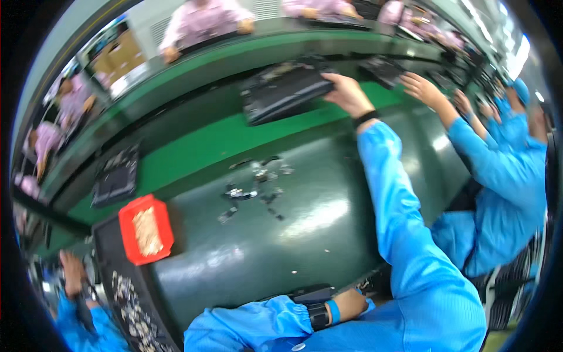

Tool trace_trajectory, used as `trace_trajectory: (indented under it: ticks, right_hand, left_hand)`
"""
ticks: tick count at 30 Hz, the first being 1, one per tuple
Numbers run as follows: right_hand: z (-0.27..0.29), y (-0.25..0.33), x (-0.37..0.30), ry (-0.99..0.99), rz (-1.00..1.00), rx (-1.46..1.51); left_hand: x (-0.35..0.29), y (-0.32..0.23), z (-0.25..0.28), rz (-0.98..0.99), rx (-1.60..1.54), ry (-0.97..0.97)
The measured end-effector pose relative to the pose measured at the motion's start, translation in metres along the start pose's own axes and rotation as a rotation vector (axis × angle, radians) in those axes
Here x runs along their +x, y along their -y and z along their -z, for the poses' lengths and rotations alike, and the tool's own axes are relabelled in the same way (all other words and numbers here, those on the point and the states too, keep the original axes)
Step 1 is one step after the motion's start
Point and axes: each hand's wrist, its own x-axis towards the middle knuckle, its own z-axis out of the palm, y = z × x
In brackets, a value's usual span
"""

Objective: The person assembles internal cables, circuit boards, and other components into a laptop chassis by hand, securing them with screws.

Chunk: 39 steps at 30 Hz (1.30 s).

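Green belting runs across the scene, and on that conveyor belt [193, 146] sits the dark flat panel [285, 91] that the right hand [347, 92] has reached out to. The fingers are closed over the panel's near right corner, the arm stretched almost fully away from the body. The left hand [350, 305] rests low at the near edge of the dark worktop [316, 217], well back from the belt; whether its fingers are curled around anything, I cannot tell.

The grip looks to me like the weak point: one hand on one corner of a wide, flat piece, at full reach. If the panel is lifted or dragged that way, it could tip, twist out of the fingers or scrape along the belt.

A neighbouring person's hand [423, 89] is reaching toward the belt just right of the panel, so the two arms could knock together.

Between the belt and the body, small loose parts [255, 188] lie scattered on the worktop; a panel drawn back low could sweep them off or land on them. The red tray [145, 230] stands well left of the panel, out of its path.
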Motion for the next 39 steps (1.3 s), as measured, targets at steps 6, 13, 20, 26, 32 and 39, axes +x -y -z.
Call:
trace_trajectory:
  ticks: [6,13,20,26,32,39]
  right_hand:
    - [0.055,0.039,-0.115,0.108,0.223,0.252]
    - [0.134,0.031,-0.343,-0.109,0.227,0.190]
    - [0.157,-0.027,-0.432,-0.300,0.063,0.237]
    - [0.161,-0.049,-0.418,-0.316,-0.080,0.163]
    - [0.164,-0.038,-0.383,-0.202,-0.085,-0.212]
    - [0.148,-0.042,-0.334,-0.486,0.178,-0.599]
  left_hand:
    - [-0.003,-0.004,0.040,-0.093,-0.012,0.079]
    - [-0.006,0.000,0.030,-0.151,0.025,0.054]
    - [-0.002,-0.005,0.035,-0.130,0.116,0.094]
    - [-0.002,0.007,0.011,0.019,0.056,0.015]
    - [-0.024,-0.016,-0.031,0.348,-0.014,-0.189]
    - [-0.057,-0.059,-0.072,0.554,-0.510,-0.738]
